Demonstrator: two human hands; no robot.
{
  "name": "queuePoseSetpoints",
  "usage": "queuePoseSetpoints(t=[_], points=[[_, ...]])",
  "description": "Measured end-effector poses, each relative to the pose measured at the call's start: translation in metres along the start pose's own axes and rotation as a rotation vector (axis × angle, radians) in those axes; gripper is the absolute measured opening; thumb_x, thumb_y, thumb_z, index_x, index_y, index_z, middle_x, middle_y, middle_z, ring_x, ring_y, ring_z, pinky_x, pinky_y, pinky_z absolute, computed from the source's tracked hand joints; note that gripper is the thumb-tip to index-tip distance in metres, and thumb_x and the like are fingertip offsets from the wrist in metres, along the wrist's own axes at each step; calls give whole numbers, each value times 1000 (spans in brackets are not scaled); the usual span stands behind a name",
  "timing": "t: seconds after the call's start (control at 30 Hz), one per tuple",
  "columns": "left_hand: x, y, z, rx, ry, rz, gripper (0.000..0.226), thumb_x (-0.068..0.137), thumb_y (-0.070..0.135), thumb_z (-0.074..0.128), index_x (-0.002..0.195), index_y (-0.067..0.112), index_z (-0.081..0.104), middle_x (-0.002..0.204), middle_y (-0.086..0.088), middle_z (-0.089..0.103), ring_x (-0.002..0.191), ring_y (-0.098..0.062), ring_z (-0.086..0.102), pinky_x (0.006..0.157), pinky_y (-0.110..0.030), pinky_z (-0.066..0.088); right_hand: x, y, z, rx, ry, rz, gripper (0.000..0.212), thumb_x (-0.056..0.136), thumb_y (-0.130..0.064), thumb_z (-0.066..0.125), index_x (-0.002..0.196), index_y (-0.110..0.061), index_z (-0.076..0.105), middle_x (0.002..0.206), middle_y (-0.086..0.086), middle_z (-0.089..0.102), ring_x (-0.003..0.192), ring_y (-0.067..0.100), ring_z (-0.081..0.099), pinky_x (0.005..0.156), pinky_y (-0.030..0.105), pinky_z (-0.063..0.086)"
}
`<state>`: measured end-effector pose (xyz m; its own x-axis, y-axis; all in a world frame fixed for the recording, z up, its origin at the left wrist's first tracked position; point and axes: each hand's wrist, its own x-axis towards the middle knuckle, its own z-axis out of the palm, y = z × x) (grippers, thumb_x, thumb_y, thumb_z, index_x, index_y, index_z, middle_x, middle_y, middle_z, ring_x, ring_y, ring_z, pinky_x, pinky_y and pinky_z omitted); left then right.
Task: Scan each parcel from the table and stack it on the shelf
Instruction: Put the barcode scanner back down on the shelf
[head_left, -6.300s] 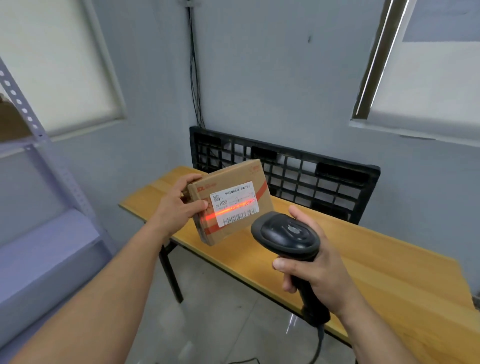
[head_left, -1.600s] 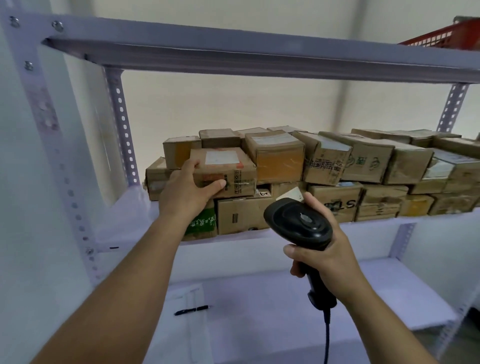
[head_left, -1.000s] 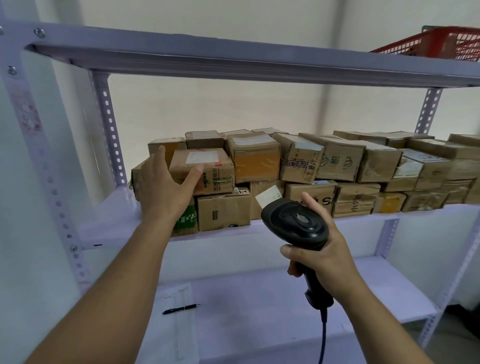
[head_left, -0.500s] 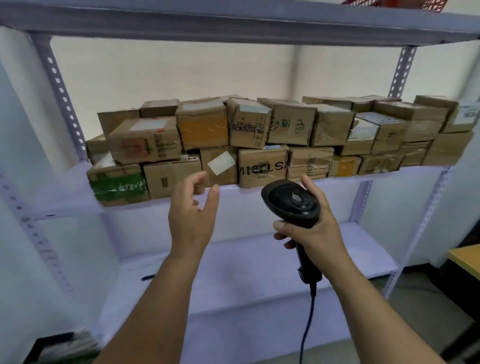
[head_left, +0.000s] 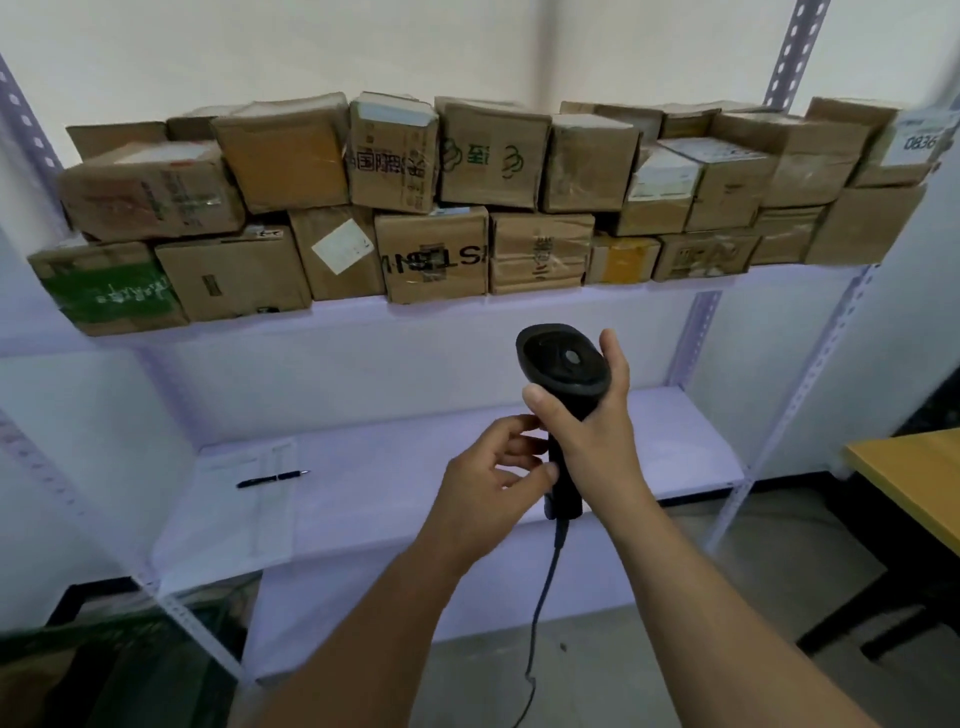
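Gripping the black handheld barcode scanner (head_left: 563, 364) just right of the frame's centre, my right hand (head_left: 587, 431) has its fingers wrapped round the handle, with the thumb across the front below the head and the forefinger up along the head's right side. The scanner stands upright, and its black cable (head_left: 543, 613) hangs down toward the lower edge. My left hand (head_left: 488, 488) is just left of it and a little lower. Its fingers are half curled, the thumb and fingertips against the handle. I cannot tell whether they pinch it or only touch it. Neither hand has a parcel. The brown cardboard parcels (head_left: 431, 249) sit in two layers along the upper board of the pale lilac metal shelf (head_left: 363, 332), spanning the top of the frame from left to right. At the left end, a brown box with a white label on top (head_left: 150, 192) lies tilted on a box wrapped in green tape (head_left: 109, 291) and its neighbour. On the lower board, left of centre, a dark pen (head_left: 272, 478) lies across a white printed sheet (head_left: 244, 509). A corner of the yellow wooden table (head_left: 914, 478) shows at the right edge.
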<state>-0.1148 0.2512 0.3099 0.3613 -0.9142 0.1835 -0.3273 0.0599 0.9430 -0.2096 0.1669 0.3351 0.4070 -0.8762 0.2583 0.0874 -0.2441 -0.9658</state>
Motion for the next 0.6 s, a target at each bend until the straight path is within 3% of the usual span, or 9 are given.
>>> queuePoseSetpoints(t=[0.07,0.2,0.33,0.43,0.6], points=[[0,-6,6,-13,-40,-43,40,88,17,69,115,42,51,103,8,68,97,-4,64,79,-16,51,1,7,-2,9,-13,36,94,86,-18,72,153,-34,7,110,-34,44,95,-20,51,73,-4,40],[8,-18,13,-65,-32,-89,47,87,15,69,123,36,49,95,12,67,91,2,63,69,-11,50,10,22,1,-15,-58,95,99,84,-21,74,153,-37,6,108,-35,43,95,-17,49,72,-3,39],[22,-41,10,-61,-14,-98,48,89,9,65,124,39,49,97,13,68,93,2,63,70,-11,50,20,41,0,-48,-146,156,100,83,-20,75,153,-37,6,118,-25,50,105,-10,52,78,3,43],[34,-59,6,-79,8,-131,58,89,8,65,133,40,44,99,16,69,98,-2,64,78,-18,53,20,59,-7,-117,-192,196,82,88,-23,69,153,-30,20,122,-13,59,112,-3,57,83,8,47],[56,-84,8,-103,8,-160,61,91,7,63,122,52,38,105,15,67,99,4,62,75,-13,49,29,96,-21,-220,-225,245,42,96,-16,58,135,-28,51,109,-11,70,105,0,63,96,25,50]])
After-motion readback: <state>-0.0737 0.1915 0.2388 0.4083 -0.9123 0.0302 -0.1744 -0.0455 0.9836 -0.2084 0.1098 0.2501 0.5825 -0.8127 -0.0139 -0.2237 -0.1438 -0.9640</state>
